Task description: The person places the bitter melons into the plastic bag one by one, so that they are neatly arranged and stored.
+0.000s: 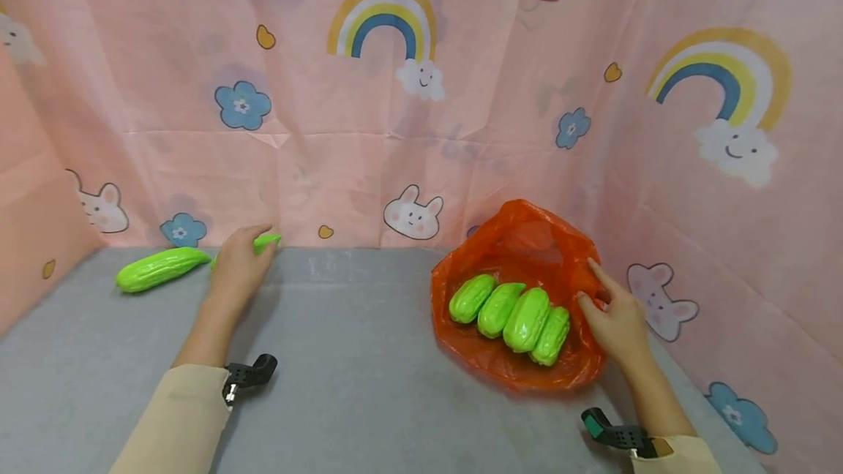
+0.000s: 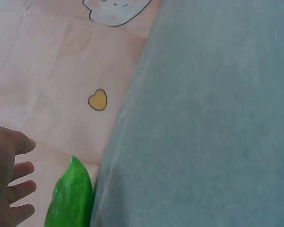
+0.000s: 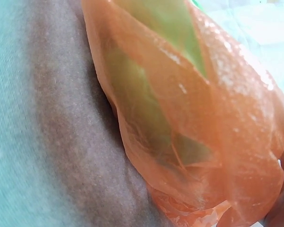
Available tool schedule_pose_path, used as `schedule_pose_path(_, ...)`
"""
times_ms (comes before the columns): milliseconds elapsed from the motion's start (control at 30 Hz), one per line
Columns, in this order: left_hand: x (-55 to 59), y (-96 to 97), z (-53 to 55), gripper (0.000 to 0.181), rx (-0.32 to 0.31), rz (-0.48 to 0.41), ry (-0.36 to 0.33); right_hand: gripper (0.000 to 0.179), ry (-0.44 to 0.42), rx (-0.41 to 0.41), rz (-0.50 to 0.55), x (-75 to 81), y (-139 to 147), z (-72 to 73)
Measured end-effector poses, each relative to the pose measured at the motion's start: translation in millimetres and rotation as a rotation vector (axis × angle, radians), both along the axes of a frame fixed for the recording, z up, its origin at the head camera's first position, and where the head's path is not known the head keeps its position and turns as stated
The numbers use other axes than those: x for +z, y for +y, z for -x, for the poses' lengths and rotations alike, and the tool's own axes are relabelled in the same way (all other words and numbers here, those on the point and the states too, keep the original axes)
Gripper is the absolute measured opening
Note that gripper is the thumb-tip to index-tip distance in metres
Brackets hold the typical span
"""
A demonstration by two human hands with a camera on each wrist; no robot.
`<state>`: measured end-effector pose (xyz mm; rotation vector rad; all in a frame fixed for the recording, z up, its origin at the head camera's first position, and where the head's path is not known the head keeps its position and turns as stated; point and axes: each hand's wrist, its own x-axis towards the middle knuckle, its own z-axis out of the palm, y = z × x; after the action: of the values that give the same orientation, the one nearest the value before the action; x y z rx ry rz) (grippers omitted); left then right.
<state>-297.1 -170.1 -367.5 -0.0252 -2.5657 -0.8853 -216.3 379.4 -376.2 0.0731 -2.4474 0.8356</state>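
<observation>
In the head view, my left hand [image 1: 242, 258] covers the middle of a green toy bitter melon, whose pointed tip [image 1: 266, 241] shows beyond the fingers. The left wrist view has the hand's [image 2: 9, 179] fingers loosely bent and apart, beside that bitter melon [image 2: 71, 198]. Another ridged bitter melon [image 1: 162, 269] lies to the left. My right hand [image 1: 615, 317] grips the right side of an orange-red plastic bag [image 1: 514, 379], thumb and forefinger at its rim. Several bitter melons [image 1: 527, 320] lie side by side inside the open bag. Its film [image 3: 189, 118] fills most of the right wrist view.
A grey cloth covers the table [image 1: 356, 371]. Behind it hangs a pink curtain [image 1: 329, 167] printed with rainbows, rabbits and flowers, which meets the table's back edge and runs along both sides. Black camera mounts [image 1: 250, 373] sit on both wrists.
</observation>
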Motion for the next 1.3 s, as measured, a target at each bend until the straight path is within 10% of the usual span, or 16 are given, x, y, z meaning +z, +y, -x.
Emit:
schedule_pose_path(567,-28.7,-20.9,5.7,0.057,0.114,-0.051,-0.043,0.056,-0.019,-0.003,-0.011,2.6,0.7,-1.0)
schedule_pose_path(1300,-28.7,-21.0,1.3,0.031,0.181,-0.167,0.08,0.057,-0.008,-0.009,0.009,-0.3,2.3,0.6)
